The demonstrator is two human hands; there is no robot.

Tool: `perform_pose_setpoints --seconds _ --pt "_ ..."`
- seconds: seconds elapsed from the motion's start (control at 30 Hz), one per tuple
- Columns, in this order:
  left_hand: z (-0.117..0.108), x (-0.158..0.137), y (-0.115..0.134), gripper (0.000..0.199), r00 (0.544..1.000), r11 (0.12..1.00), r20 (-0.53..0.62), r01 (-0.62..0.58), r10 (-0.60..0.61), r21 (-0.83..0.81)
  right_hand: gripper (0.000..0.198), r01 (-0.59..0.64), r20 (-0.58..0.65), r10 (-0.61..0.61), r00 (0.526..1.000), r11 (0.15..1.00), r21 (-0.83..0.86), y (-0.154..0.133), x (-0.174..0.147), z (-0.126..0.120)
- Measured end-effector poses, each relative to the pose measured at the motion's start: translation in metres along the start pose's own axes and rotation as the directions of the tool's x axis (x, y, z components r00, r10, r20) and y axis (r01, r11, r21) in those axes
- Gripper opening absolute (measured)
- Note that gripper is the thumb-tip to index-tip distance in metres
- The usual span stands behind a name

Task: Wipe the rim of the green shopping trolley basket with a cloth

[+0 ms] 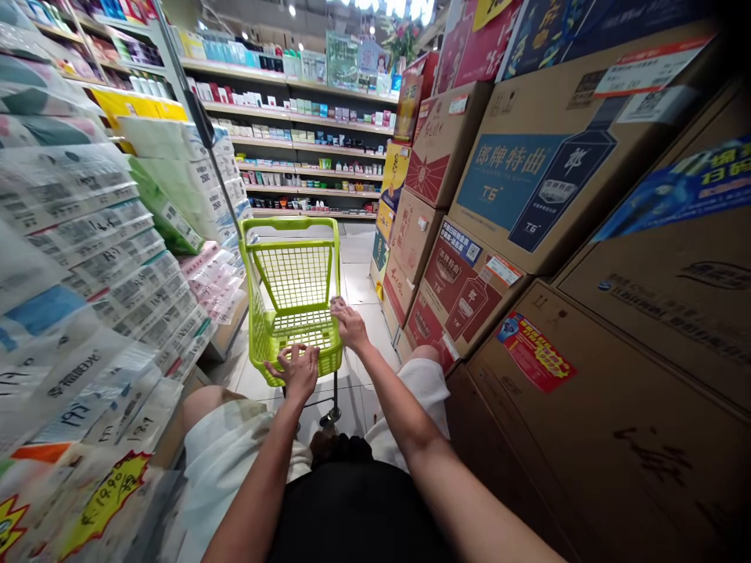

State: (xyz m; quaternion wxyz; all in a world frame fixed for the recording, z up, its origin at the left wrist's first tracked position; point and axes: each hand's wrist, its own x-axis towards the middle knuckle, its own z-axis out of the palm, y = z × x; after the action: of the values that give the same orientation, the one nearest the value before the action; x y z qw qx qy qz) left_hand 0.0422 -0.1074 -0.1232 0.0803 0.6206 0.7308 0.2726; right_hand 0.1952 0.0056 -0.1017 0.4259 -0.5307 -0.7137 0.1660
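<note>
In front of my knees stands a lime-green plastic shopping cart (294,224), with open lattice walls and a slatted bottom. Nothing lies in the part of its basket that I can see. My left hand (298,371) is at the near edge of the basket, its fingers bent over the rim. Farther forward, my right hand (350,322) has its fingers curled at the right side rim. The undersides of both hands are hidden. A dark wheel (330,417) shows below the basket on the right.
Wrapped paper packs (106,234) are piled along the left. Tall stacks of cardboard boxes (504,172) line the right side closely. Shelves of small goods (310,148) cross the far end. Pale floor tiles (357,254) run between them. A dark pole (203,129) rises behind the cart's left side.
</note>
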Motion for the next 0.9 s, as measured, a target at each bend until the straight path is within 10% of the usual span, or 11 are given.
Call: perform_pose_setpoints --seconds 0.1,0.3,0.6,0.9 --pt "-0.003 0.0 -0.004 0.042 1.0 0.999 -0.001 -0.01 0.01 0.031 0.043 0.028 -0.121 -0.008 0.993 0.985 0.169 0.006 -0.056 0.018" --pt "-0.04 0.019 -0.042 0.04 0.967 0.962 0.212 -0.185 0.142 0.201 0.033 -0.461 -0.021 0.539 0.842 0.74 0.49 0.012 -0.12 0.063" --pt "-0.046 0.021 -0.051 0.041 0.953 0.927 0.202 -0.275 0.227 0.256 0.04 -0.301 -0.08 0.42 0.904 0.757 0.58 -0.004 -0.079 0.04" --pt "-0.034 0.018 -0.031 0.04 0.964 0.927 0.175 -0.243 0.199 0.285 0.022 -0.499 -0.04 0.619 0.784 0.668 0.552 -0.007 -0.106 0.068"
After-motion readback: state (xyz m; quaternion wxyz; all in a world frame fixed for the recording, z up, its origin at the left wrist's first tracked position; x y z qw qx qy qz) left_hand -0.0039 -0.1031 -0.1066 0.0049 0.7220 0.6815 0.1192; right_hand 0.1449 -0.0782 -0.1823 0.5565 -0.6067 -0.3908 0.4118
